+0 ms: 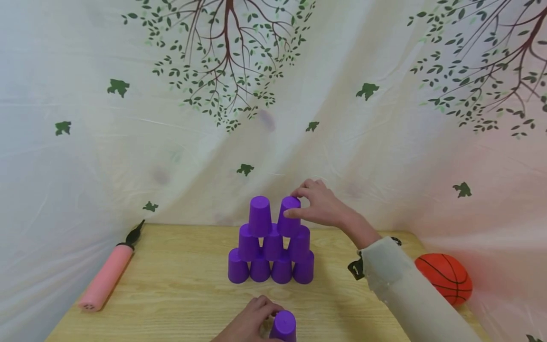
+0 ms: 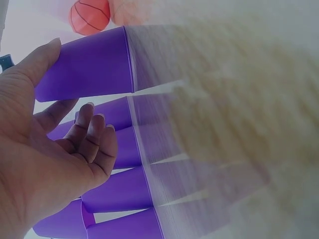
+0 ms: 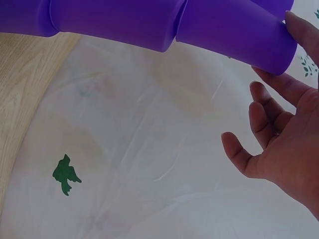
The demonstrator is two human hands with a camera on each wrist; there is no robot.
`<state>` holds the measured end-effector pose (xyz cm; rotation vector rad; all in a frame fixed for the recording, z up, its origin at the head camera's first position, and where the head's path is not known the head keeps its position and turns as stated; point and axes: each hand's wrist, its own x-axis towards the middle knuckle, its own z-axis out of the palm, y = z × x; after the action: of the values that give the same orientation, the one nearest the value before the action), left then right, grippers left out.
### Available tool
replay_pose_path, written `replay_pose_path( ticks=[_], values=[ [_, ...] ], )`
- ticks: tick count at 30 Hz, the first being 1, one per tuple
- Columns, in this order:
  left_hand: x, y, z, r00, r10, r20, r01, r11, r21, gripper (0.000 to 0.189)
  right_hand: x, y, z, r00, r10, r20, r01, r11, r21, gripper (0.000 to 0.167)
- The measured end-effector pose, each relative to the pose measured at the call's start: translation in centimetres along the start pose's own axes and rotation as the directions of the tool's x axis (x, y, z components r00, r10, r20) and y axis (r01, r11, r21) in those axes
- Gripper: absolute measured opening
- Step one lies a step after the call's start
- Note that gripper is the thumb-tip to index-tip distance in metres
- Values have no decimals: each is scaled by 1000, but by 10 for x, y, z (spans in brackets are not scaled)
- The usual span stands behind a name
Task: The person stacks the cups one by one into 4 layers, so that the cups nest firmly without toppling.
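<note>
Purple cups stand upside down in a stepped stack, with several in the bottom row (image 1: 259, 270), three in the middle row (image 1: 272, 246) and two on top. My right hand (image 1: 322, 204) pinches the upper end of the top right cup (image 1: 288, 224) between thumb and forefinger; its other fingers are bent and off the cup, as the right wrist view shows. Nearer to me, in front of the stack, my left hand (image 1: 252, 318) pinches a separate upside-down cup (image 2: 89, 64) by its base end. The top left cup (image 1: 259, 218) is untouched.
A pink hand pump (image 1: 108, 275) with a black nozzle lies at the table's left side. On the right, beside my sleeve, sits a red ball (image 1: 448, 278) with black lines. Behind the wooden table (image 1: 179, 270) hangs a pale curtain (image 1: 192, 156) with leaf prints.
</note>
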<state>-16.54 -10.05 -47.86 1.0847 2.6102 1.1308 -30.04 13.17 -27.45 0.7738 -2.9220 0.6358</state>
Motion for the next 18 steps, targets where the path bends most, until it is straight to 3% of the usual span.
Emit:
replay_pose_path(
  ticks=[10,18],
  values=[
    [1,1,-1,999,-30,11,30,999,-31,49,2,1,1,1000,11,14,-12,1000,15,58],
    [2,-1,-1,1000,3,9,-3,1000,-12,50,1,1,1,1000,12,17,-12,1000,19,57]
  ],
)
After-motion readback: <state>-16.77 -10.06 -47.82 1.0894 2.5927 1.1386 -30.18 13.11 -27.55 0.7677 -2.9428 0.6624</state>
